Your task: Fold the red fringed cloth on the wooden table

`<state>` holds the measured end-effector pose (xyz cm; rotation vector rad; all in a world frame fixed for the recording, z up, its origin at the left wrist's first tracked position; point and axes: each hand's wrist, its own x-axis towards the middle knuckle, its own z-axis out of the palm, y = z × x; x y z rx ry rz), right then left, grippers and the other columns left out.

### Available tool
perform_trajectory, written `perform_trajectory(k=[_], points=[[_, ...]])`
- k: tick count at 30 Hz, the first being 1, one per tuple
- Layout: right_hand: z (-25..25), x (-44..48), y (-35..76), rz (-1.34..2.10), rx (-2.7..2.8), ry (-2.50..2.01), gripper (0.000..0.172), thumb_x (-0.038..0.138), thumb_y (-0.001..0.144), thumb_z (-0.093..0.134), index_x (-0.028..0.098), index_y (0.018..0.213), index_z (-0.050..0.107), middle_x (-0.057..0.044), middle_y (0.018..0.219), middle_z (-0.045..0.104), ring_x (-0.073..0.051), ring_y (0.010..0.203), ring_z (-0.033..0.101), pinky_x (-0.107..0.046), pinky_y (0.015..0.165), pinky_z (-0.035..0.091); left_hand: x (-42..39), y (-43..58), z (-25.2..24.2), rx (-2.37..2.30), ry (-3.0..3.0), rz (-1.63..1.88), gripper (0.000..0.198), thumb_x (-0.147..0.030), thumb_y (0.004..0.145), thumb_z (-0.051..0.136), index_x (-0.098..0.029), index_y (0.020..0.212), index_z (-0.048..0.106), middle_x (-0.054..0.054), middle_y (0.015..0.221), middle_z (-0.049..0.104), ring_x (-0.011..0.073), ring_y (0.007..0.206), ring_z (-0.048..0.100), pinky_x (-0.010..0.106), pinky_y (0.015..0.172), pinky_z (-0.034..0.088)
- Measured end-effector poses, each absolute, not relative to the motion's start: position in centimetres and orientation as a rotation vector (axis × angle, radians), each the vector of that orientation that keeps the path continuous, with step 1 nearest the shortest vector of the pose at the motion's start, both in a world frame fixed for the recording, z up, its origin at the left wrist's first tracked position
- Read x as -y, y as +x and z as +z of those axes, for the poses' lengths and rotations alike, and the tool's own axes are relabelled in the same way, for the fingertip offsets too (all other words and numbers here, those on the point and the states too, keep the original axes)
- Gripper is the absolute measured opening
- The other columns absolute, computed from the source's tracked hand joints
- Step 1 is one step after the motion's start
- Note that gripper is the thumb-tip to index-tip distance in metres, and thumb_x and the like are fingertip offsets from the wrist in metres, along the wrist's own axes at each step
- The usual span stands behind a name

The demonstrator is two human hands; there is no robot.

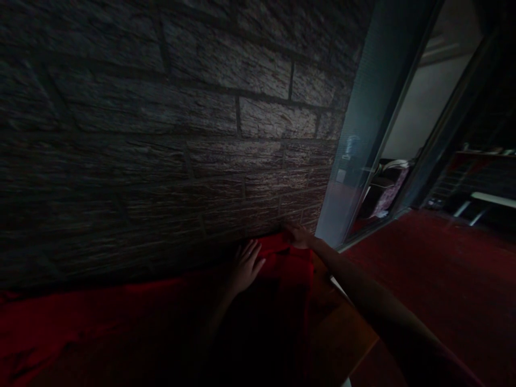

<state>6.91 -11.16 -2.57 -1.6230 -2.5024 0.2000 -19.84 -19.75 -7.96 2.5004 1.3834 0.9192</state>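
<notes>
Pressing flat on red cloth (284,263), L hand (245,266) grip released; R hand (299,237) at cloth corner, grip unclear.

Brick wall (161,134) blocks beyond red cloth (100,317); right floor (443,279) open.

Dim home bedroom, brick-pattern wall (161,107), red sheet (80,322), glass sliding door (363,134), red carpet (443,279)

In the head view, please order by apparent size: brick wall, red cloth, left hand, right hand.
1. brick wall
2. red cloth
3. left hand and right hand: the left looks bigger, but it is nearer the camera, so unranked.
</notes>
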Motion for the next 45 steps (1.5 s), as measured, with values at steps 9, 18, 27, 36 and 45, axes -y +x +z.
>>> perform_trajectory(k=[9, 18, 27, 36, 45], points=[[-2.9, 12.7, 3.7, 0.207, 2.861, -1.323, 0.082, 0.029, 0.08, 0.069, 0.016, 0.153, 0.033, -0.017, 0.158, 0.024, -0.031, 0.146, 0.025, -0.043, 0.12, 0.025, 19.4, -20.3, -9.0, -1.324, 2.492, 0.904, 0.053, -0.042, 0.097, 0.044, -0.017, 0.144, 0.048, 0.013, 0.156, 0.037, 0.0253, 0.148, 0.025, 0.046, 0.122, 0.013], [-4.4, 12.3, 5.1, -0.062, 2.876, -1.099, 0.065, 0.036, 0.094, 0.056, 0.017, 0.153, 0.034, -0.016, 0.155, 0.034, -0.029, 0.138, 0.042, -0.042, 0.114, 0.038, 19.0, -20.1, -9.7, -1.341, 2.55, 0.963, 0.049, -0.042, 0.097, 0.046, -0.018, 0.139, 0.053, 0.013, 0.152, 0.042, 0.0276, 0.145, 0.033, 0.049, 0.121, 0.022], [-4.4, 12.4, 4.6, -0.217, 2.887, -0.96, 0.059, 0.03, 0.094, 0.055, 0.019, 0.15, 0.04, -0.013, 0.152, 0.041, -0.025, 0.137, 0.044, -0.039, 0.111, 0.041, 18.3, -20.4, -10.7, -1.349, 2.74, 1.119, 0.045, -0.037, 0.1, 0.043, -0.017, 0.138, 0.054, 0.012, 0.147, 0.05, 0.0269, 0.14, 0.042, 0.049, 0.114, 0.038], [-4.1, 12.8, 3.5, -0.253, 2.885, -0.898, 0.058, 0.015, 0.09, 0.055, 0.019, 0.146, 0.045, -0.012, 0.145, 0.049, -0.026, 0.131, 0.05, -0.038, 0.108, 0.044, 18.1, -20.3, -10.8, -1.338, 2.809, 1.228, 0.04, -0.032, 0.101, 0.041, -0.013, 0.129, 0.062, 0.014, 0.14, 0.056, 0.0278, 0.132, 0.051, 0.048, 0.11, 0.044], [-4.7, 12.6, 3.3, -0.365, 2.916, -0.891, 0.054, 0.013, 0.093, 0.047, 0.02, 0.146, 0.045, -0.01, 0.147, 0.048, -0.023, 0.134, 0.048, -0.037, 0.109, 0.043, 17.4, -20.5, -10.7, -1.339, 2.798, 1.317, 0.032, -0.021, 0.096, 0.049, -0.017, 0.124, 0.066, 0.011, 0.128, 0.066, 0.0265, 0.121, 0.061, 0.046, 0.103, 0.051]])
